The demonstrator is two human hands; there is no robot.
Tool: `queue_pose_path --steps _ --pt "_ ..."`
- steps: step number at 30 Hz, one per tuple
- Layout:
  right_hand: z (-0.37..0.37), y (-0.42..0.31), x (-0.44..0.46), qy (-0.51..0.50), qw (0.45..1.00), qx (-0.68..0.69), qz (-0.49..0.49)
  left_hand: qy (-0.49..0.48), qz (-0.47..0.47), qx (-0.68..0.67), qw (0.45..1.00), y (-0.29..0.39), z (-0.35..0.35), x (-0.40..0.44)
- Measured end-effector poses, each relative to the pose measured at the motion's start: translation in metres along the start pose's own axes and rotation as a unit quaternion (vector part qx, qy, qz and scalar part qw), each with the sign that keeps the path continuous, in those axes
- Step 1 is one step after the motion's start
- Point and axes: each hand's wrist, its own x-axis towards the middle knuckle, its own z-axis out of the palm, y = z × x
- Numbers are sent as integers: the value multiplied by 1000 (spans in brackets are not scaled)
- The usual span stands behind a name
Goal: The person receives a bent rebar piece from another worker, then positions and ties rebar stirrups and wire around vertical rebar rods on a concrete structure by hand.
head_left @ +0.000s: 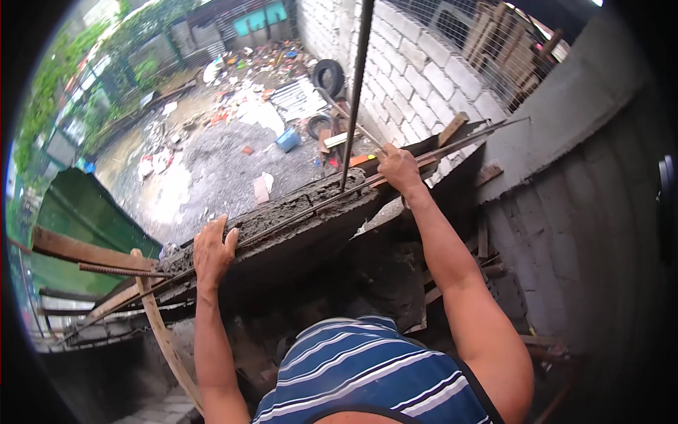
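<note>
Narrow grey concrete wall with rough, pitted top (pixel 311 195), running obliquely upward from left to right in view. Laid lengthwise along the top, long thin dark steel rods (pixel 321 205), extending past both ends; at the left end, a shorter ribbed brown steel bar (pixel 123 271), jutting outward.

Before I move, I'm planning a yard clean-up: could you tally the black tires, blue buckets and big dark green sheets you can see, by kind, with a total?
Black tires: 2
Blue bucket: 1
Big dark green sheet: 1
Total: 4
</note>
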Motion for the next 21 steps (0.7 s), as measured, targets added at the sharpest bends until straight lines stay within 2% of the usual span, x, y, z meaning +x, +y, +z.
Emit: queue_pose_path --steps 3,4,5,6,7,8,9,10,11,12,17,18,19,20,21 --pt "8 7 1 -2 999 -1 53 63 25 13 998 -13 17 2" --pt "16 12 2 -11 998 -7 60 46 19 -2 999 -7 11 5" --pt "16 21 2 -69 986 -139 -65 49 16 -13 999 -4 7 6" --pt "31 39 2 -48 977 -152 -138 14 -7 -14 1000 -8 8 9" --pt "44 53 5 -61 967 -187 -160 56 16 -30 998 -13 15 7" --pt "74 85 10 -24 974 -97 -203 50 8 -27 998 -14 13 5" --pt "34 45 10 -89 995 -15 -32 40 6 -23 999 -6 2 4" --pt "19 30 14 -99 992 -66 -28 43 6 -26 999 -14 8 3" --pt "17 22 20 -128 986 -91 56 62 12 -18 998 -16 10 1" --pt "3 15 20 -139 987 -76 5 -3 -18 -21 1000 -10 -4 1" --pt "14 29 37 -216 970 3 111 -12 -25 -17 999 -18 -3 -3" --pt "14 28 37 -223 966 15 127 126 25 -23 991 -25 10 -6" --pt "16 37 34 -199 979 -30 36 261 74 -24 962 -28 18 -9" --pt "19 48 32 -172 981 -71 -57 266 61 -19 962 -25 17 -16" --pt "22 58 34 -196 962 -148 -116 286 75 -71 953 -22 11 -25"
